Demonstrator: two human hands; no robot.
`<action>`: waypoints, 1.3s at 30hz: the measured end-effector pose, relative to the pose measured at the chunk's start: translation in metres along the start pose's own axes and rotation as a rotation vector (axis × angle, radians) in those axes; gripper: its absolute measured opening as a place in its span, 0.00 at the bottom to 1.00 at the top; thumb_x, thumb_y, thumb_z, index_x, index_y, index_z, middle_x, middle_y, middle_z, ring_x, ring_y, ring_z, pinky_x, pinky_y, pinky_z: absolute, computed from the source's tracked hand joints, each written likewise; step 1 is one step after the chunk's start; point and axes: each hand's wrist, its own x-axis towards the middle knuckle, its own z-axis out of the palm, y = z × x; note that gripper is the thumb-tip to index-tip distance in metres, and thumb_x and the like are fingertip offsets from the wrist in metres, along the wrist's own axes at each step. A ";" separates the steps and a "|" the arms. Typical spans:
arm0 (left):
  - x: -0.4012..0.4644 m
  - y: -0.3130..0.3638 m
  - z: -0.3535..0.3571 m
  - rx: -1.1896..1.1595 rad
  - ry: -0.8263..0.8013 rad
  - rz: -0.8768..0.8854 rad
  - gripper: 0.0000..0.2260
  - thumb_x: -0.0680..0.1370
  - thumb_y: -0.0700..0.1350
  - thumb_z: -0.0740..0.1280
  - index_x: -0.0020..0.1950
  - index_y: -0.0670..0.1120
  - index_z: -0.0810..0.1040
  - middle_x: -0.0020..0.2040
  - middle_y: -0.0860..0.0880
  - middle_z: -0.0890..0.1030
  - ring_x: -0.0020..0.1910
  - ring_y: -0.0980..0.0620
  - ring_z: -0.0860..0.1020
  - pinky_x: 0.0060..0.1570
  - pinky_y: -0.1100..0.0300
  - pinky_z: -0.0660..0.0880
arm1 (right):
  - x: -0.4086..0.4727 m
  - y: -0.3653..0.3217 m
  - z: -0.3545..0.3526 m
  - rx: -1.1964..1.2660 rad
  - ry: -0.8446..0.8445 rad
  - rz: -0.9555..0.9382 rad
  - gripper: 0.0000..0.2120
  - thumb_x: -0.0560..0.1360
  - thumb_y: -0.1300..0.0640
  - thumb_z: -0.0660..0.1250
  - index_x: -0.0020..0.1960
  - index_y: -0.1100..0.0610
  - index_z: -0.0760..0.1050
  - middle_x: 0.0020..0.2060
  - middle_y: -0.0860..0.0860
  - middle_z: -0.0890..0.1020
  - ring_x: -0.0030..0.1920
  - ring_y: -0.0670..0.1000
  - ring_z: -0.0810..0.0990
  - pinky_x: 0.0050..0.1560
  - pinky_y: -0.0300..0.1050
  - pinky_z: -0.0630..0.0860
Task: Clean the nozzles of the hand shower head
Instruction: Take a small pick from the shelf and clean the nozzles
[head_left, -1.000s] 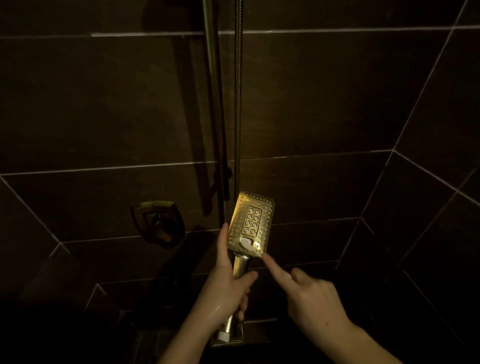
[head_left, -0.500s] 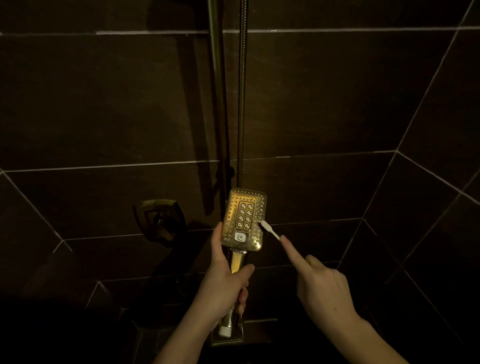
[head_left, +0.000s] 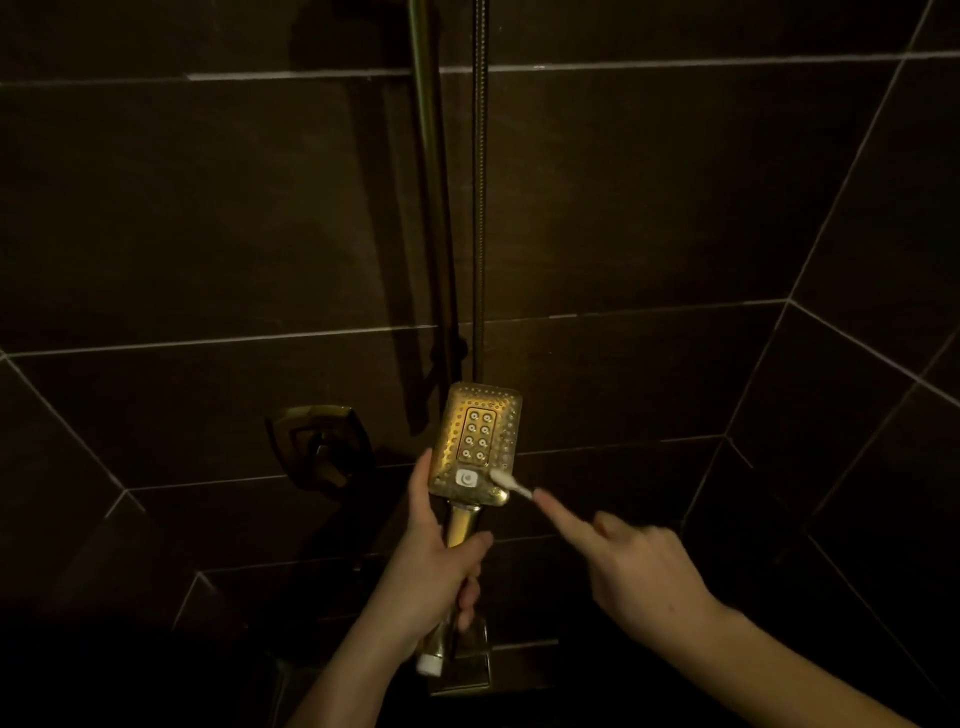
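Dark tiled walls (head_left: 649, 197) are closing round me. Nearest, I'm gripping the gold hand shower head (head_left: 475, 441) by its handle in my left hand (head_left: 431, 577). My right hand (head_left: 639, 577) is pinching a white toothbrush (head_left: 511, 482), bristles touching the plate's lower right edge. Beyond my fingers, rail (head_left: 428, 156) and hose (head_left: 479, 182) are rising, with open room rightward.

Open room is left to the right of the shower head (head_left: 477, 444), up to the angled side wall (head_left: 883, 260), while passage behind and to its left is blocked by the rail (head_left: 431, 208), the hose (head_left: 479, 208) and the wall-mounted handle (head_left: 322, 447).
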 end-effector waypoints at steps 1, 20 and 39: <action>-0.001 -0.001 -0.003 -0.003 -0.007 -0.006 0.48 0.80 0.37 0.70 0.66 0.88 0.48 0.41 0.42 0.86 0.25 0.48 0.77 0.23 0.57 0.74 | -0.006 -0.002 0.002 -0.005 -0.023 -0.021 0.48 0.72 0.55 0.70 0.79 0.40 0.41 0.36 0.48 0.77 0.23 0.45 0.71 0.23 0.41 0.75; -0.009 0.004 -0.018 0.096 -0.171 0.048 0.49 0.80 0.39 0.71 0.67 0.88 0.45 0.34 0.48 0.84 0.26 0.48 0.77 0.24 0.56 0.76 | 0.025 0.035 -0.055 -0.182 -0.026 -0.012 0.45 0.78 0.58 0.62 0.76 0.37 0.31 0.37 0.44 0.68 0.24 0.42 0.62 0.24 0.35 0.59; -0.013 -0.001 -0.014 0.035 -0.193 0.054 0.49 0.79 0.40 0.71 0.66 0.88 0.44 0.38 0.46 0.86 0.26 0.48 0.78 0.24 0.56 0.76 | 0.000 0.037 -0.044 -0.033 -0.030 -0.099 0.46 0.78 0.59 0.63 0.75 0.33 0.34 0.38 0.45 0.73 0.26 0.43 0.69 0.25 0.35 0.70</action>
